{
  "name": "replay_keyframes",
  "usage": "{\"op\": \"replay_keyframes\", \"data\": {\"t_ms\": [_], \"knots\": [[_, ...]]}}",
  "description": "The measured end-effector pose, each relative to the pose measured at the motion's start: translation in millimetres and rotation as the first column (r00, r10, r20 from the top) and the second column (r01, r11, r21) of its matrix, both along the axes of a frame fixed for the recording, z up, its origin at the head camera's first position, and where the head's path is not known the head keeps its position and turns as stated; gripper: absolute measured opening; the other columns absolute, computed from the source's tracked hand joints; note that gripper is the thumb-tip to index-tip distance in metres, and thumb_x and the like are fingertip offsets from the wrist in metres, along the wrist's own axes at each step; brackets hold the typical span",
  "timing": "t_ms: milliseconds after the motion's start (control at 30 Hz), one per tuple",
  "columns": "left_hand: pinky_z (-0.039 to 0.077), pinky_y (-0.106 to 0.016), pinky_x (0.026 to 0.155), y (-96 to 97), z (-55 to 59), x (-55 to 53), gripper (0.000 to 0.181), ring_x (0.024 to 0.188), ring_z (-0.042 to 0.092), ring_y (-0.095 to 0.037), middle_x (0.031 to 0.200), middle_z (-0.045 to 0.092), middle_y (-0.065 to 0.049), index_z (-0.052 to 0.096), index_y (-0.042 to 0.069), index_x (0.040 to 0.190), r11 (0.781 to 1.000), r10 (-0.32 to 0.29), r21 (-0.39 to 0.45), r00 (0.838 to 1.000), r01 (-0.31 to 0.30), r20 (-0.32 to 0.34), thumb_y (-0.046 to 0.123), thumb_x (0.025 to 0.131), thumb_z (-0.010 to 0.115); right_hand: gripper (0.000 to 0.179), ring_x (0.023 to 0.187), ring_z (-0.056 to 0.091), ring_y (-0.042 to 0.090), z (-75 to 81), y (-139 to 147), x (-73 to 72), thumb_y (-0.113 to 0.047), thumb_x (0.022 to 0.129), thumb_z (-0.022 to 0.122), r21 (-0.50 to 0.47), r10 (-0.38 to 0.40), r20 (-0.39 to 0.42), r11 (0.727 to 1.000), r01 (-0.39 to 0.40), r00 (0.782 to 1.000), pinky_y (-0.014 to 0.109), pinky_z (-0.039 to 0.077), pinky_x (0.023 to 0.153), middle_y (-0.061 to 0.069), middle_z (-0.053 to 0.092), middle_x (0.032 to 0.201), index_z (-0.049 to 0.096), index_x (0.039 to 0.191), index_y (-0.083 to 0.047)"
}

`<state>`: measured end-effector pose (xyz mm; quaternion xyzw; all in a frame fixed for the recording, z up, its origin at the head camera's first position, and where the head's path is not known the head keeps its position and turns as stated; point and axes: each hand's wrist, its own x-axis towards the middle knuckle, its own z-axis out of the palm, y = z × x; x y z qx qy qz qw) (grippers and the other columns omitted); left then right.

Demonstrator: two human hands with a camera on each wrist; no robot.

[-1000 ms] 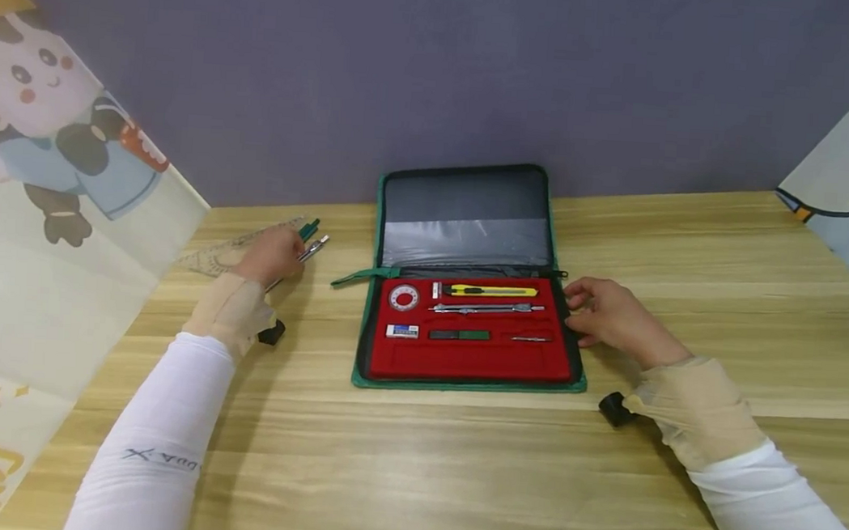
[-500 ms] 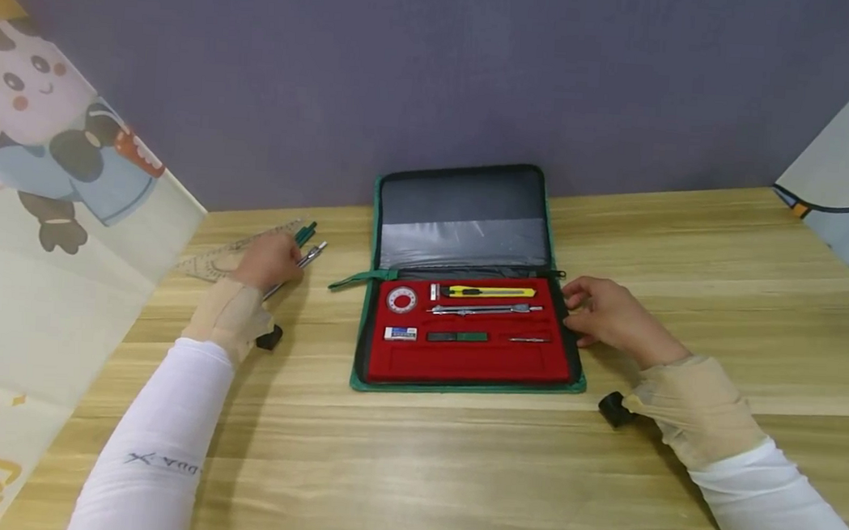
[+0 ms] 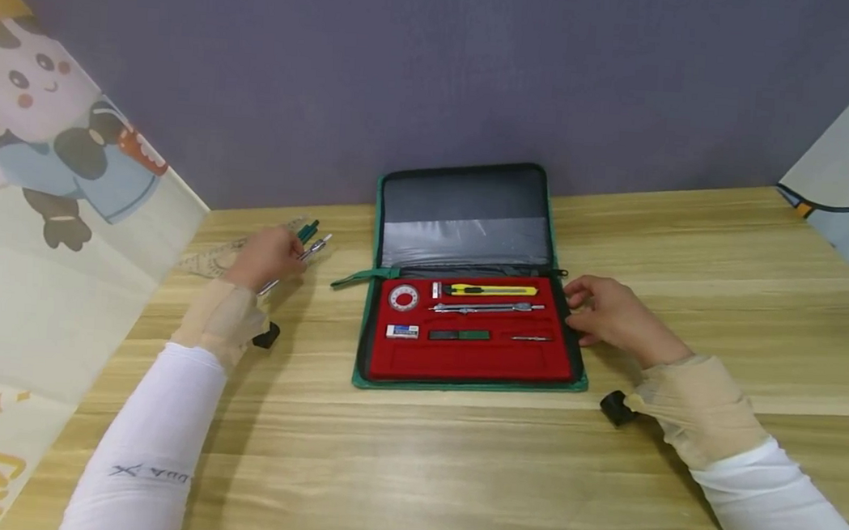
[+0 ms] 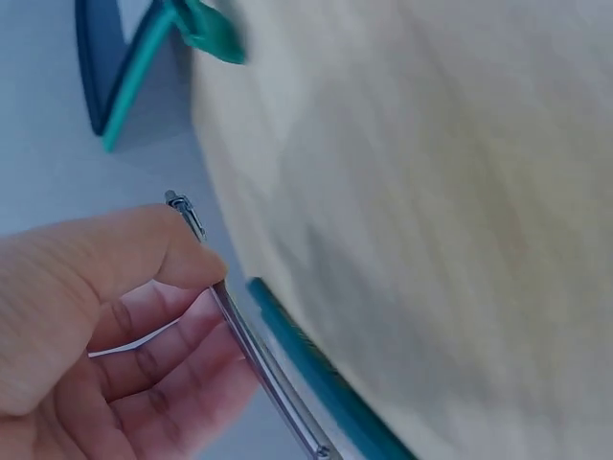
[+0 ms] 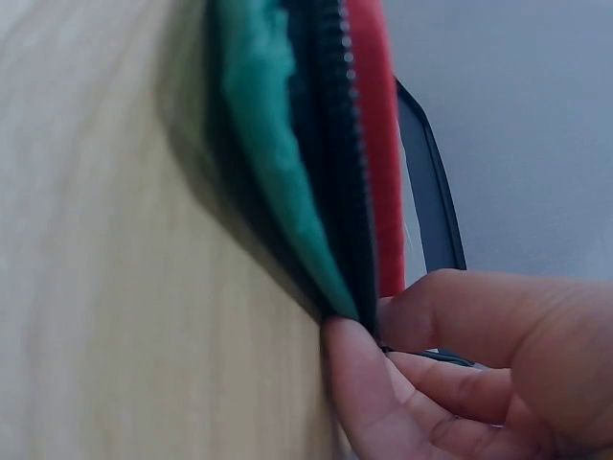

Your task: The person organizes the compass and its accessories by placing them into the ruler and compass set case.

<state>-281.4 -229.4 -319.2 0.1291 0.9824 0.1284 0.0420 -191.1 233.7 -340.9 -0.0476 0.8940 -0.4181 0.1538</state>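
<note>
My left hand (image 3: 268, 257) pinches a slim silver drawing compass (image 4: 261, 359) between thumb and fingers, at the left of the table. Just beyond it lie green pencil-like sticks (image 3: 308, 230) and a clear set square (image 3: 209, 261), partly covered by the hand. At the middle stands an unzipped green case (image 3: 470, 388) with its lid propped against the wall. My right hand (image 3: 607, 313) grips the case's right edge, thumb and fingers on the zipper side (image 5: 350, 144). The red insert (image 3: 462, 363) carries a yellow cutter (image 3: 492, 291), another compass (image 3: 487, 309) and an eraser (image 3: 402, 332).
A round white dial-like piece (image 3: 404, 288), a green-and-black block (image 3: 459, 334) and a short metal piece (image 3: 531, 338) also sit in the insert. The green strap (image 3: 358, 277) sticks out left. A purple-grey wall (image 3: 465, 81) rises behind the wooden table (image 3: 419, 475).
My left wrist has shifted slightly left and the compass in its grip has moved a little. My right hand stays at the case edge.
</note>
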Motion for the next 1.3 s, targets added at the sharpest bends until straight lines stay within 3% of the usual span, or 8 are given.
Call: {"op": "replay_keyframes", "data": {"t_ms": [200, 567, 800, 967, 1133, 1233, 1300], "knots": [[0.048, -0.042, 0.074, 14.6, 11.6, 6.1, 0.022, 0.077, 0.059, -0.026, 0.087, 0.065, -0.015, 0.066, -0.004, 0.095, 1.000, -0.024, -0.015, 1.000, 0.024, 0.005, 0.008, 0.077, 0.069, 0.048, 0.067, 0.057, 0.018, -4.7, 4, -2.4, 0.004, 0.082, 0.060, -0.030, 0.002, -0.007, 1.000, -0.002, 1.000, 0.033, 0.055, 0.054, 0.025, 0.047, 0.105, 0.041, 0.125, 0.014], [0.049, -0.040, 0.073, 66.9, 27.8, 25.2, 0.015, 0.080, 0.063, -0.025, 0.087, 0.068, -0.012, 0.066, 0.001, 0.090, 0.981, -0.190, -0.040, 0.981, 0.189, -0.043, 0.007, 0.077, 0.068, 0.049, 0.068, 0.057, 0.016, 2.5, -1, -0.6, 0.003, 0.084, 0.057, -0.009, -0.001, 0.015, 1.000, 0.001, 1.000, 0.031, 0.055, 0.057, 0.026, 0.046, 0.110, 0.040, 0.129, 0.014], [0.050, -0.036, 0.072, 114.8, 29.2, 38.3, 0.016, 0.076, 0.060, -0.021, 0.087, 0.068, -0.009, 0.067, 0.001, 0.092, 0.943, -0.332, -0.067, 0.938, 0.327, -0.099, 0.006, 0.076, 0.067, 0.048, 0.071, 0.057, 0.017, 2.9, 0, -0.5, 0.004, 0.084, 0.056, 0.001, -0.010, 0.024, 1.000, 0.010, 1.000, 0.031, 0.055, 0.057, 0.025, 0.045, 0.110, 0.040, 0.128, 0.014], [0.049, -0.032, 0.068, 143.6, 27.7, 49.8, 0.013, 0.067, 0.054, -0.017, 0.077, 0.065, -0.004, 0.067, 0.003, 0.089, 0.910, -0.411, -0.089, 0.907, 0.404, -0.087, 0.006, 0.076, 0.068, 0.048, 0.074, 0.056, 0.019, 3.1, 0, -1.2, 0.004, 0.084, 0.055, -0.001, -0.010, 0.027, 1.000, 0.010, 1.000, 0.032, 0.055, 0.058, 0.025, 0.045, 0.111, 0.040, 0.129, 0.014], [0.034, -0.027, 0.060, 168.0, 24.5, 55.3, 0.004, 0.060, 0.035, -0.014, 0.060, 0.040, 0.003, 0.062, 0.005, 0.077, 0.876, -0.479, -0.086, 0.875, 0.474, -0.065, 0.002, 0.076, 0.062, 0.048, 0.074, 0.057, 0.019, 3.0, 1, -0.9, 0.004, 0.085, 0.056, 0.003, -0.008, 0.032, 1.000, 0.008, 0.999, 0.032, 0.055, 0.059, 0.026, 0.045, 0.112, 0.040, 0.129, 0.014], [0.027, -0.027, 0.058, 181.2, 22.6, 57.6, 0.010, 0.061, 0.029, -0.014, 0.061, 0.029, 0.003, 0.056, 0.008, 0.074, 0.861, -0.504, -0.093, 0.863, 0.499, -0.033, 0.002, 0.077, 0.062, 0.048, 0.073, 0.057, 0.019, 3.0, 1, -1.0, 0.004, 0.085, 0.056, 0.004, -0.007, 0.036, 1.000, 0.007, 0.999, 0.032, 0.055, 0.059, 0.026, 0.045, 0.112, 0.039, 0.130, 0.013], [0.026, -0.027, 0.059, 189.1, 21.6, 59.6, 0.011, 0.062, 0.028, -0.014, 0.063, 0.029, 0.004, 0.055, 0.009, 0.074, 0.851, -0.519, -0.095, 0.855, 0.516, -0.011, 0.001, 0.077, 0.062, 0.048, 0.073, 0.057, 0.019, 2.9, 1, -1.1, 0.003, 0.085, 0.055, 0.004, -0.007, 0.034, 1.000, 0.007, 0.999, 0.032, 0.055, 0.059, 0.026, 0.045, 0.112, 0.039, 0.130, 0.013]]}}
